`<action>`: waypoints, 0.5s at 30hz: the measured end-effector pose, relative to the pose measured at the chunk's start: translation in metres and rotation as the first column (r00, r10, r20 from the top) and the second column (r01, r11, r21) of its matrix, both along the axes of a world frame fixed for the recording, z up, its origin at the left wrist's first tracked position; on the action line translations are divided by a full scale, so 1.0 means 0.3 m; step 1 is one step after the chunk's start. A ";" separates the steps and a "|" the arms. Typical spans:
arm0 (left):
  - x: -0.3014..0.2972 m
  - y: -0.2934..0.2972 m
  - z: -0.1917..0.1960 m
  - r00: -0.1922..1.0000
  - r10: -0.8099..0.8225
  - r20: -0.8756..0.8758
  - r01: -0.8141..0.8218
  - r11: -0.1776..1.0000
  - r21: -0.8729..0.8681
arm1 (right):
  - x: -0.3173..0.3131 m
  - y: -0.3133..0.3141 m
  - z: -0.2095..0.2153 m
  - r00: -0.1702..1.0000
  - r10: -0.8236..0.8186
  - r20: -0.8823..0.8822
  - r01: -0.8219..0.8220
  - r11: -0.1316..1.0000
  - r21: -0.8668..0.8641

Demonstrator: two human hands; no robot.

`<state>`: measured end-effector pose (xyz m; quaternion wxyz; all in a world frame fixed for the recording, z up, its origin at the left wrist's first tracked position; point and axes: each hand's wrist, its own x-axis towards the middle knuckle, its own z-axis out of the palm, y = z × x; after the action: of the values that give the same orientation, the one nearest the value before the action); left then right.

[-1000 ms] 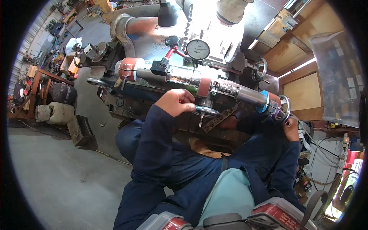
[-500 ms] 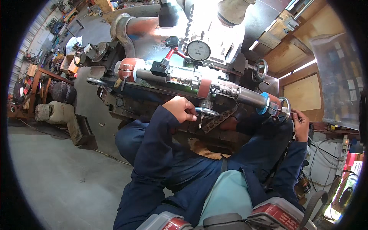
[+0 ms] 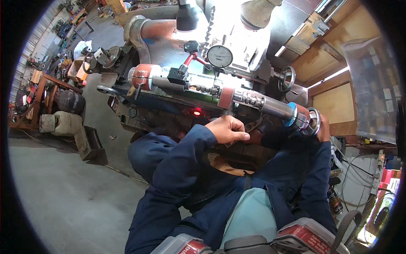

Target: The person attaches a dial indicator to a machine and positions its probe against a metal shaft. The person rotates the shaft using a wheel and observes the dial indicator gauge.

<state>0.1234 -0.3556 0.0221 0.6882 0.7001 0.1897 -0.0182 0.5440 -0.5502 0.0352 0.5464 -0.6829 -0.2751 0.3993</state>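
A long metal shaft assembly (image 3: pixel 272 107) lies across the machine in front of me, with reddish-brown collars and a blue-ringed right end. My left hand (image 3: pixel 228 129) is closed at the small front handwheel, which it now covers; its thumb points right. At the assembly's right end, my right hand (image 3: pixel 324 128) wraps the outer rim of a chrome handwheel (image 3: pixel 312 122), with its fingers partly hidden. A round dial gauge (image 3: pixel 220 56) stands above the shaft on a red jointed arm (image 3: pixel 189 59), fixed to a black block (image 3: pixel 176 76).
A second handwheel (image 3: pixel 287 79) sticks out at the back right, and another (image 3: pixel 108 90) at the left end. Two lamp heads (image 3: pixel 191 17) hang over the bright machine bed. A metal channel piece (image 3: pixel 86 146) rests on the floor at left. Wooden panels (image 3: pixel 334 99) stand at right.
My left hand has moved right and turned over, covering the small handwheel. The right hand has moved up and in against its handwheel. A red light now shows below the shaft.
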 end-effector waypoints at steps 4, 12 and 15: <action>0.006 -0.003 -0.022 0.997 -0.028 -0.071 0.034 0.996 0.086 | -0.039 -0.050 0.002 0.677 0.280 0.681 -0.199 0.960 -0.196; 0.007 -0.009 -0.021 1.000 0.007 -0.018 -0.002 0.964 0.264 | -0.104 -0.188 0.001 0.658 0.268 0.703 -0.168 0.963 -0.210; 0.009 -0.014 -0.050 0.999 0.037 0.002 -0.036 0.950 0.309 | -0.150 -0.211 0.094 0.666 0.383 0.640 -0.033 0.873 -0.487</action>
<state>0.1262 -0.3598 0.0071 0.5699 0.7956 0.2042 0.0231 0.4991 -0.6136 0.0635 0.1765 -0.8503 -0.4483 0.2118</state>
